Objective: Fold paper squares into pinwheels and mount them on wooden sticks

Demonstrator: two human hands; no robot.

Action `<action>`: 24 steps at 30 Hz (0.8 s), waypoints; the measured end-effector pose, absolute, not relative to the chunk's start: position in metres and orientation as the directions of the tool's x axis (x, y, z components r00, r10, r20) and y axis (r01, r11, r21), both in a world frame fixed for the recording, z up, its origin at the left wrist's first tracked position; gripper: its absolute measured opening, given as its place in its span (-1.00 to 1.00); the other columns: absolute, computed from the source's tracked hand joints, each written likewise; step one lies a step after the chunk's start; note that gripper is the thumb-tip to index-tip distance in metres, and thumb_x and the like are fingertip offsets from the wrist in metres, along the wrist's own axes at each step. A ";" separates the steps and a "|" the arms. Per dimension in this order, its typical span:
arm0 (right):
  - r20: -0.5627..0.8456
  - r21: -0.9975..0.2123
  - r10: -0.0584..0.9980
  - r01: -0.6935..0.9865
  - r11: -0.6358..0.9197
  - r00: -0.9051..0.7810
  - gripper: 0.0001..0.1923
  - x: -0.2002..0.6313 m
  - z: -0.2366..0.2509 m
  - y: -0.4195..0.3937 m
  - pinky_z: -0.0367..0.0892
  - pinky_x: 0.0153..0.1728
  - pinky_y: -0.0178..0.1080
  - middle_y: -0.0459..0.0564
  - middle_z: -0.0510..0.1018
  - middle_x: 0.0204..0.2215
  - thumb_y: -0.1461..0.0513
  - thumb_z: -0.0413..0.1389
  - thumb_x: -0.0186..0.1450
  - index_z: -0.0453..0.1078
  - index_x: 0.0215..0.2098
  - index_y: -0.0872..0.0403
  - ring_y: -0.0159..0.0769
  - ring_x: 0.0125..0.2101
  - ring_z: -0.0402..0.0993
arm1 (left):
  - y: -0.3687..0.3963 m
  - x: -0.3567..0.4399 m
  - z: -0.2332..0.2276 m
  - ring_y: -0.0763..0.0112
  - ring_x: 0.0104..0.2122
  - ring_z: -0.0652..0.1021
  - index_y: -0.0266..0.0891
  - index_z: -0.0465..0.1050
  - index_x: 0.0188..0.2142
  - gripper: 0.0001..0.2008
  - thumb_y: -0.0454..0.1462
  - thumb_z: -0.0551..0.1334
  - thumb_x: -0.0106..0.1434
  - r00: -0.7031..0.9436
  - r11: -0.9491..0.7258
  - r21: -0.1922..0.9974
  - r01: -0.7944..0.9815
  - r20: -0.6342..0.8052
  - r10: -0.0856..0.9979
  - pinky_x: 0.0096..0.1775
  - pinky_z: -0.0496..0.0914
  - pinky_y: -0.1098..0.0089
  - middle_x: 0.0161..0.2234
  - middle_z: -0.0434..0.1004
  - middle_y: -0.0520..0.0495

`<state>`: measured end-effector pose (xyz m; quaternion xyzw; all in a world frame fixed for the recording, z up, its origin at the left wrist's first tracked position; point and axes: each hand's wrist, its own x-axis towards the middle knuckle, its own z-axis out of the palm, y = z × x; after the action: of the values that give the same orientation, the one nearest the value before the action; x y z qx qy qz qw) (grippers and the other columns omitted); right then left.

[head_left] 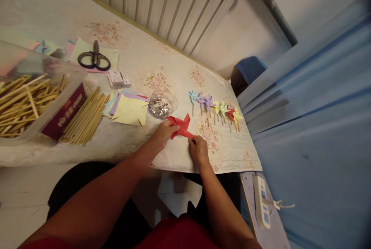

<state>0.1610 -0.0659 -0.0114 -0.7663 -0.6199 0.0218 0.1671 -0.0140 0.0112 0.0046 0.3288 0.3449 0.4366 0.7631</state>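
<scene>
Closest to me, by the near edge of the counter [179, 83], two hands hold a red pinwheel [182, 128]. It sits toward the right end, its paper arms bent in. The left hand [165, 132] pinches it by the middle, thumb on top. The right hand [199, 148] is curled up, fingers closed on the tip of the right arm.

Past the near right corner, a white plug strip [262, 202] lies on a small stand [274, 229].

Also along the near edge, to the left, are a bunch of sticks [87, 119], a dark red box [65, 112] and a clear tub [17, 139] with more sticks inside.

A bit farther in, some cut paper [130, 110] lies in a pile. Just beside it is a clear dish [160, 107] of shiny bits. Near the right edge, little pinwheels [208, 103] on sticks lie in a row: blue, purple, yellow, green and red.

Farther back are small white boxes [118, 79], then scissors [94, 59] on more paper. Pale bars [165, 4] stand behind the far edge.
</scene>
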 end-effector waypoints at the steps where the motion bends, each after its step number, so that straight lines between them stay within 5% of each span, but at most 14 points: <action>1: 0.187 -0.261 0.957 0.950 -0.171 0.223 -0.79 0.161 -0.012 -0.066 0.25 -0.27 -0.25 0.03 0.54 -0.42 0.29 0.01 0.31 0.39 -0.47 0.05 -0.24 -0.37 0.40 | 0.011 -0.014 0.003 0.54 -0.54 0.34 -0.26 0.42 -0.44 -0.83 -0.27 0.31 -0.09 0.379 0.399 0.806 -0.436 -0.237 0.894 -0.46 0.20 0.47 -0.51 0.42 0.08; 11: 0.386 -0.205 0.916 0.978 -0.032 0.111 -0.71 0.164 -0.029 -0.090 0.29 -0.16 -0.20 0.07 0.51 -0.33 0.37 -0.07 0.36 0.48 -0.34 0.07 -0.20 -0.25 0.36 | 0.014 -0.013 -0.001 0.55 -0.56 0.29 -0.24 0.37 -0.52 -0.84 -0.28 0.34 -0.08 0.350 0.401 0.820 -0.408 -0.266 0.898 -0.52 0.11 0.48 -0.57 0.36 0.07; 24: 0.412 -0.081 0.910 0.993 0.085 -0.045 -0.74 0.178 -0.036 -0.076 0.26 -0.19 -0.23 0.06 0.49 -0.35 0.40 -0.01 0.36 0.52 -0.30 0.11 -0.22 -0.26 0.32 | 0.015 -0.012 -0.002 0.53 -0.54 0.32 -0.26 0.41 -0.47 -0.88 -0.32 0.30 -0.05 0.357 0.415 0.816 -0.402 -0.278 0.892 -0.48 0.13 0.46 -0.53 0.40 0.05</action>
<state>0.1779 -0.0760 -0.0357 -0.6666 -0.7137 -0.1138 0.1823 -0.0118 0.0149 -0.0023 0.3298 0.3711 0.4285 0.7549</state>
